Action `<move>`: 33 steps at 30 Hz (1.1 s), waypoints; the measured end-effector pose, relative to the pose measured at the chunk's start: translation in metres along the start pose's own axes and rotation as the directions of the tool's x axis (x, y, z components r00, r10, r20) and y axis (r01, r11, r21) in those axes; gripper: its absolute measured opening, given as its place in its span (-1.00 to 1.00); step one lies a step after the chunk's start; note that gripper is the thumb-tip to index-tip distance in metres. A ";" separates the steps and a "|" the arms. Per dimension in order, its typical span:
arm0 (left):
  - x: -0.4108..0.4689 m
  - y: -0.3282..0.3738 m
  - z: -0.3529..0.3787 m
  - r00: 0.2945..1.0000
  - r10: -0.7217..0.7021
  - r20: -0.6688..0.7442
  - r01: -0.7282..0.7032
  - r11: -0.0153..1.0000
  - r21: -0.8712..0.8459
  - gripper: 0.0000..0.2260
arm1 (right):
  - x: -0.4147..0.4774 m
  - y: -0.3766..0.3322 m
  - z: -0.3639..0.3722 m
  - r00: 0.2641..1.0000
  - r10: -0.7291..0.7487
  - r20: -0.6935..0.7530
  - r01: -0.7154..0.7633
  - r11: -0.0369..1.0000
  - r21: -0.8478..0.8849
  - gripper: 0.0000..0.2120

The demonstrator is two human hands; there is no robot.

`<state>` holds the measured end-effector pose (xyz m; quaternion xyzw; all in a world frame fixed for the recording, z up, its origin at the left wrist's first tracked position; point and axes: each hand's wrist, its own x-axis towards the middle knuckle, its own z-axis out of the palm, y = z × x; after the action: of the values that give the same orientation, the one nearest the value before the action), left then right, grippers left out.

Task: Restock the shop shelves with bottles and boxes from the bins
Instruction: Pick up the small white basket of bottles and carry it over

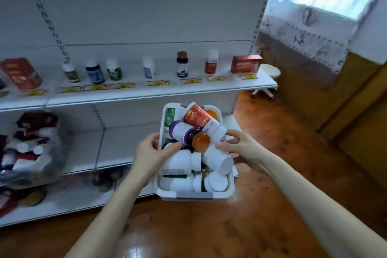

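A white bin (189, 195) heaped with bottles hangs in the air in front of the shelves. My left hand (151, 154) grips its left rim, thumb over the edge. My right hand (240, 146) grips the right rim, fingers touching a white bottle (217, 159). On top of the heap lie a red-labelled white bottle (199, 120) and a purple-labelled bottle with an orange cap (188, 135). The upper shelf (146, 92) carries a row of single bottles, among them a dark one with a brown cap (182, 64), and a red box (246, 63) at its right end.
A clear bin (31, 148) full of boxes and bottles stands on the lower shelf at the left. A tall red box (21, 73) stands on the left shelf section. A white stool (267, 77) stands beyond the shelf's right end. Brown wooden floor lies below.
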<state>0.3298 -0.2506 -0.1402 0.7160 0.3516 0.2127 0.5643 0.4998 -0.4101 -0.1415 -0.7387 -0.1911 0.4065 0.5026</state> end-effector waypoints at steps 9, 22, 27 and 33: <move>-0.016 -0.046 -0.105 0.962 -0.056 -0.269 0.075 0.995 0.061 -0.74 | 0.048 -0.027 0.116 0.963 -0.030 0.267 0.070 0.987 -0.144 -0.44; 0.054 -0.127 -0.266 0.962 -0.092 -0.257 0.127 0.985 0.120 -0.74 | 0.133 -0.043 0.293 0.961 0.075 0.268 -0.036 0.988 -0.147 -0.26; 0.095 -0.158 -0.275 0.975 -0.120 -0.185 0.145 0.981 0.131 -0.76 | 0.170 -0.030 0.311 0.957 0.145 0.252 -0.113 0.984 -0.136 -0.41; 0.156 -0.207 -0.252 0.972 -0.186 -0.141 0.204 0.971 0.122 -0.77 | 0.236 -0.003 0.305 0.959 0.178 0.221 -0.150 0.979 -0.134 -0.34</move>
<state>0.2022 0.0555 -0.2836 0.6995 0.4698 0.1774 0.5085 0.3994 -0.0666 -0.2853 -0.7273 -0.2099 0.5186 0.3976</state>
